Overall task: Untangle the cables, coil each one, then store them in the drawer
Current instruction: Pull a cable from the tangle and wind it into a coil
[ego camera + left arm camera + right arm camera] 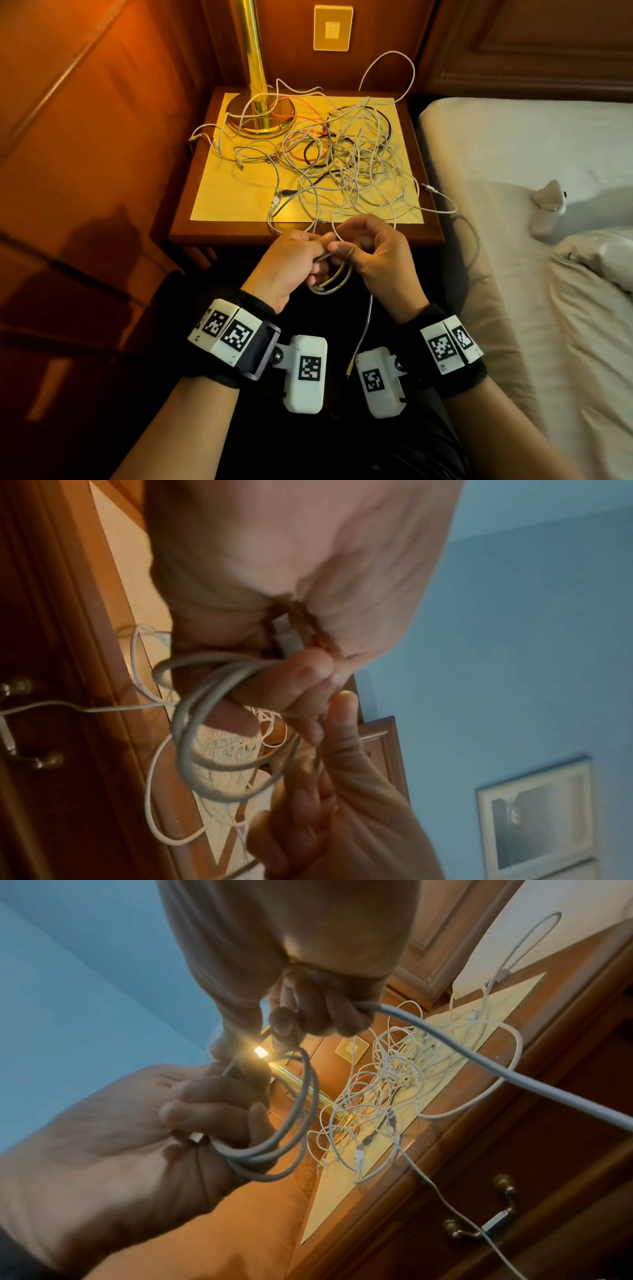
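Wooden nightstand beside bed, cable tangle on top, left grip and right grip clasping a cable coil

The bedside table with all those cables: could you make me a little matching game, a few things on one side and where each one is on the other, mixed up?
Things:
1. coiled white cable
2. brass lamp
3. cable tangle
4. light switch

Places:
A. on the wall behind the table
B. held in the left hand and right hand
C. standing at the table's back left
D. spread over the table top

Pairs: 1-B, 2-C, 3-D, 4-A
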Motion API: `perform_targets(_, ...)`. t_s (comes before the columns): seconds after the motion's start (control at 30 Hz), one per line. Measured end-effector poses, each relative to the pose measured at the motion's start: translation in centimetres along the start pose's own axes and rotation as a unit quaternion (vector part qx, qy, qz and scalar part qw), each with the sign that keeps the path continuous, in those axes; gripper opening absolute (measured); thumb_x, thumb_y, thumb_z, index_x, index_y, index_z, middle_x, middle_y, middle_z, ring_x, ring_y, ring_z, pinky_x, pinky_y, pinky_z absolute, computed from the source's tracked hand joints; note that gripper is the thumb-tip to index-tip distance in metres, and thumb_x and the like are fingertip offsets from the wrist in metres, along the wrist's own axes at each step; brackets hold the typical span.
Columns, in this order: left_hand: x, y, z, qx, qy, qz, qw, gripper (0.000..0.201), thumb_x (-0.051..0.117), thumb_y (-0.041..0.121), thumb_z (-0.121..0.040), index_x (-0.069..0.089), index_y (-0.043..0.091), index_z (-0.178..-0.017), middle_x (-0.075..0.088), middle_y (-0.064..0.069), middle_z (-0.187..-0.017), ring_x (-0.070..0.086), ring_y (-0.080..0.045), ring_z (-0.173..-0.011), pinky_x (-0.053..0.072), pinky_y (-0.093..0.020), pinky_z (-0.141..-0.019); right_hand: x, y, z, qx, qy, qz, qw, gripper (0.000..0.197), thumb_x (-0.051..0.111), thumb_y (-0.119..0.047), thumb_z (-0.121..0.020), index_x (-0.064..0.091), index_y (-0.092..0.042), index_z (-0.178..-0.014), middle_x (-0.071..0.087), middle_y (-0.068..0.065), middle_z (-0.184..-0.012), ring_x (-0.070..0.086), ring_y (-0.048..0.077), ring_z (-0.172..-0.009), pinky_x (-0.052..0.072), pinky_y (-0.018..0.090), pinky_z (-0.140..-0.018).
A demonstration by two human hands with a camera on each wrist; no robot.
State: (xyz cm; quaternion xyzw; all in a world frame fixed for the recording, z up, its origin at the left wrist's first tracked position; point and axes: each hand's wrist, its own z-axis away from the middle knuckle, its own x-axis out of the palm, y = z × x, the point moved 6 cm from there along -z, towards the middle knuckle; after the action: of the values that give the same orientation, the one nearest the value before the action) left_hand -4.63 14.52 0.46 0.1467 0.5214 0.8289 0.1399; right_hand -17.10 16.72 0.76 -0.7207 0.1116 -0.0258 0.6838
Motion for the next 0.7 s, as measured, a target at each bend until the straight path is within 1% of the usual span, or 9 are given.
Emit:
perform_targets(0.07,0.2,0.0,0.1,-0.009,-0.004,0.012,1.0,0.036,0.046,0.015,-0.101,0.057,0.002,-0.068,0.042,-0.01,-0.067,0.028,-0.004,-0.037,0.022,-0.016,-0.038,0.2,0.1,-0.1,-0.001,-0.005,-0.008,1.0,0.035,0.078,-0.055,-0.064,0.065,-0.032,-0.088,0.062,0.036,-0.081,0.057,0.057,-0.079,0.049,0.065,-0.07)
perform_targets(0.17,0.2,0.0,0.4,-0.015,-0.009,0.013,1.0,0.036,0.047,0.015,-0.1,0.054,0.003,-0.066,0.04,0.002,-0.047,0.026,-0.003,-0.035,0.023,-0.014,-0.038,0.2,0.2,0.2,0.009,-0.028,-0.015,0.999,0.038,0.077,-0.054,-0.069,0.069,-0.024,-0.091,0.062,0.035,-0.083,0.058,0.052,-0.075,0.05,0.057,-0.067)
perform_targets(0.2,0.1,0.0,0.5,-0.016,-0.011,0.016,1.0,0.035,0.048,0.016,-0.099,0.053,0.005,-0.067,0.039,0.004,-0.047,0.025,-0.003,-0.036,0.024,-0.014,-0.037,0.2,0.4,0.3,0.022,-0.037,-0.018,0.999,0.036,0.076,-0.048,-0.074,0.07,-0.019,-0.093,0.064,0.029,-0.077,0.06,0.04,-0.065,0.051,0.046,-0.06)
perform_targets(0.27,0.0,0.0,0.8,-0.017,-0.021,0.026,0.999,0.029,0.052,0.018,-0.097,0.055,0.009,-0.07,0.041,0.003,-0.056,0.024,-0.003,-0.04,0.025,-0.012,-0.036,0.0,0.8,0.7,0.039,-0.059,-0.045,0.997,0.036,0.069,-0.036,-0.078,0.07,-0.004,-0.094,0.061,0.009,-0.067,0.047,0.008,-0.05,0.039,0.019,-0.049)
perform_targets(0.3,0.0,-0.1,0.9,-0.017,-0.033,0.029,0.999,0.025,0.056,0.021,-0.094,0.057,0.01,-0.071,0.042,0.004,-0.058,0.024,-0.003,-0.041,0.024,-0.012,-0.036,0.0,1.1,0.8,0.043,-0.067,-0.052,0.995,0.033,0.066,-0.031,-0.079,0.069,-0.001,-0.092,0.059,0.001,-0.063,0.042,0.002,-0.049,0.035,0.015,-0.049)
perform_targets(0.4,0.2,-0.3,1.2,-0.025,-0.081,0.0,0.996,0.034,0.062,0.037,-0.081,0.057,0.008,-0.066,0.04,0.004,-0.05,0.024,-0.004,-0.038,0.032,-0.015,-0.046,-0.2,1.4,1.0,0.054,-0.076,-0.067,0.993,0.012,0.065,-0.013,-0.084,0.062,-0.001,-0.083,0.056,-0.011,-0.054,0.043,-0.002,-0.047,0.034,0.01,-0.048)
perform_targets(0.5,0.0,-0.5,1.4,-0.031,-0.1,-0.003,0.995,0.038,0.061,0.04,-0.077,0.053,0.007,-0.06,0.039,0.0,-0.05,0.023,-0.007,-0.036,0.038,-0.023,-0.057,0.0,1.4,1.1,0.074,-0.095,-0.112,0.986,0.009,0.062,0.0,-0.087,0.057,0.002,-0.094,0.06,-0.003,-0.061,0.049,-0.002,-0.047,0.036,0.008,-0.048)
perform_targets(0.6,-0.2,-0.3,1.4,-0.035,-0.089,0.037,0.995,0.037,0.062,0.037,-0.076,0.045,0.018,-0.049,0.028,0.006,-0.044,0.018,-0.008,-0.037,0.038,-0.025,-0.059,0.4,1.6,1.3,0.093,-0.125,-0.152,0.976,0.014,0.062,-0.006,-0.084,0.059,-0.004,-0.098,0.058,-0.008,-0.056,0.043,-0.001,-0.047,0.033,0.012,-0.045)
perform_targets(0.7,-0.4,-0.4,1.4,-0.054,-0.09,0.092,0.99,0.041,0.063,0.035,-0.076,0.04,0.02,-0.045,0.022,0.007,-0.042,0.016,-0.007,-0.037,0.039,-0.026,-0.059,0.7,2.5,1.7,0.122,-0.159,-0.16,0.966,0.023,0.069,-0.017,-0.083,0.064,-0.013,-0.105,0.06,-0.009,-0.062,0.043,0.003,-0.051,0.03,0.014,-0.046)
